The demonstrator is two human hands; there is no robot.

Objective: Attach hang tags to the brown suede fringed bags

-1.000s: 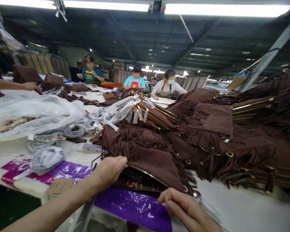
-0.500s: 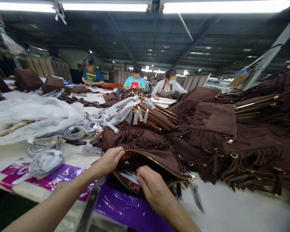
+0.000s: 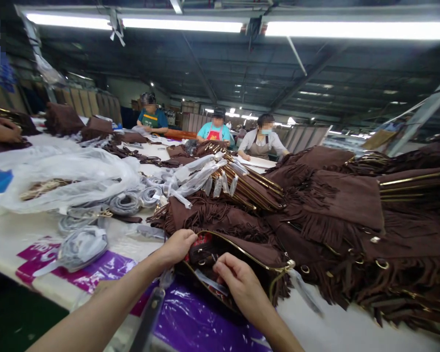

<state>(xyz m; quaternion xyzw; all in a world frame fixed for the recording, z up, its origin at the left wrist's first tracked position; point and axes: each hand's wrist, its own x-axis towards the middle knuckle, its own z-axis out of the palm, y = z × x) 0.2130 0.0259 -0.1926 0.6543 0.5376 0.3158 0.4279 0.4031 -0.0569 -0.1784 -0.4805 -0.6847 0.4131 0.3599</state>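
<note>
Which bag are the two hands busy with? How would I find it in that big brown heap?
Start at the heap of brown fringed bags covering the right side of the long white table. Go to the heap's near edge, where purple plastic lies. The bag there is the only one pulled open: the left hand grips its gold-trimmed rim and the right hand reaches inside.

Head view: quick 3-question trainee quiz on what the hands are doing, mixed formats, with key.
1. True or false: the left hand grips the rim of the open brown suede fringed bag.
2. The right hand is: A) inside the bag's opening, B) on the grey coiled straps, C) on the purple plastic sheet.
3. What colour is the zip edging on the bag's mouth?

Key: 1 true; 2 A; 3 gold.
</note>
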